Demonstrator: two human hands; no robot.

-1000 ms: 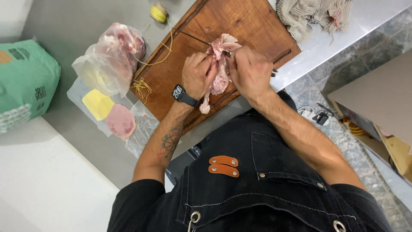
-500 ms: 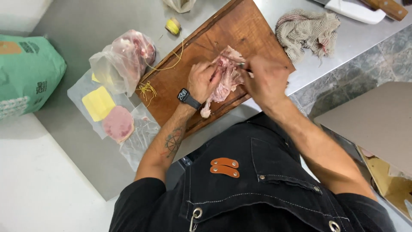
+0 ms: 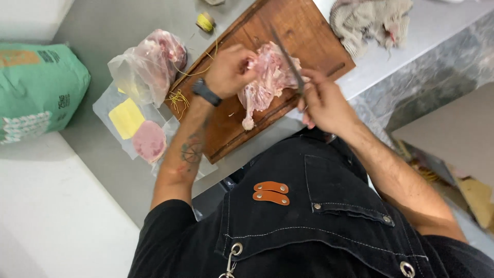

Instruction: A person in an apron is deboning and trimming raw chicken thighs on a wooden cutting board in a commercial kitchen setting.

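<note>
A raw chicken piece (image 3: 265,82) with a bare bone end lies on a brown wooden cutting board (image 3: 309,36). My left hand (image 3: 229,69), with a dark watch on the wrist, grips the meat at its upper left side. My right hand (image 3: 324,100) is closed around the handle of a knife (image 3: 285,56), whose thin blade lies across the meat. My black apron fills the lower part of the view.
A clear bag of raw meat (image 3: 149,64) sits left of the board, with packs of yellow cheese (image 3: 126,118) and pink sliced ham (image 3: 149,140) below it. A green sack (image 3: 38,87) lies far left. A grey cloth (image 3: 370,20) rests at top right, a yellow string spool (image 3: 206,22) above.
Both hands were bunched together over the meat. My right hand has now drawn back to the right with the knife, and the chicken lies spread open on the board.
</note>
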